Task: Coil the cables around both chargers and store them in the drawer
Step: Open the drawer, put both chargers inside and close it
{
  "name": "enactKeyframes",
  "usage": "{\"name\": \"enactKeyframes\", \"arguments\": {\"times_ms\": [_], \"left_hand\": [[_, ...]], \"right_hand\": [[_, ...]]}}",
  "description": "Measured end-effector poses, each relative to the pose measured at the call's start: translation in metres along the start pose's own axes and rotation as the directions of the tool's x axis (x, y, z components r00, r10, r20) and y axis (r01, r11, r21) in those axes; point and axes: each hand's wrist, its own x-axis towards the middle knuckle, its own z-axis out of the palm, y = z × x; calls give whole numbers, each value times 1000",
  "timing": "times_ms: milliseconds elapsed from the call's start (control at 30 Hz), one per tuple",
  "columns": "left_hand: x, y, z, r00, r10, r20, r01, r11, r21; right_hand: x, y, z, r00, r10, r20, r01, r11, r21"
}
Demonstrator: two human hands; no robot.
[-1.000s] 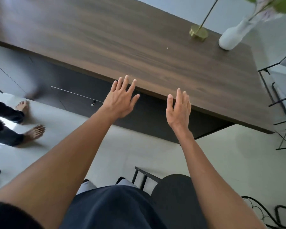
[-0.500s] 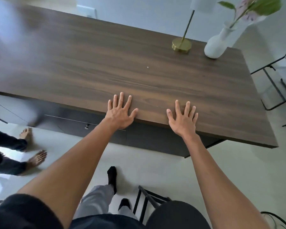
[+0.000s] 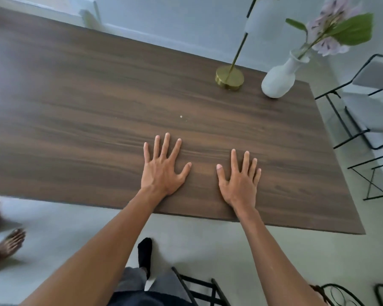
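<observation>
My left hand (image 3: 163,167) lies flat, palm down, on the dark wooden tabletop (image 3: 80,120) near its front edge, fingers spread and holding nothing. My right hand (image 3: 240,178) rests the same way a little to the right, also with nothing in it. No charger or cable shows anywhere in the head view. The drawer front below the tabletop is hidden from this angle.
A brass lamp base (image 3: 229,79) with a thin stem and a white vase (image 3: 278,79) with flowers stand at the table's back right. Black wire-frame chairs (image 3: 363,120) stand to the right, another chair (image 3: 199,290) by my legs. Another person's bare feet (image 3: 8,245) are on the floor at left.
Both hands moved forward from the table's front edge onto the tabletop and now lie flat. The view tilted up, so the drawer front under the table went out of sight.
</observation>
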Motion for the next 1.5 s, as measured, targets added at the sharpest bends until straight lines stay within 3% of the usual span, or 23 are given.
{"name": "enactKeyframes", "arguments": {"times_ms": [467, 767, 1067, 1267, 1500], "left_hand": [[53, 8, 4, 999, -19, -40, 17, 999, -52], [67, 21, 5, 994, -69, -87, 64, 996, -60], [81, 84, 21, 982, -159, -98, 156, 987, -35], [88, 128, 30, 989, -141, -45, 141, 990, -2], [91, 133, 33, 990, -133, -40, 134, 991, 9]], "right_hand": [[66, -1, 1, 999, 10, -52, -8, 998, 55], [118, 20, -4, 986, -163, -44, 166, 982, 89], [134, 61, -10, 934, -356, -37, 358, 924, 134], [137, 91, -14, 945, -324, -33, 326, 935, 142], [138, 107, -18, 957, -290, -25, 290, 945, 155]]}}
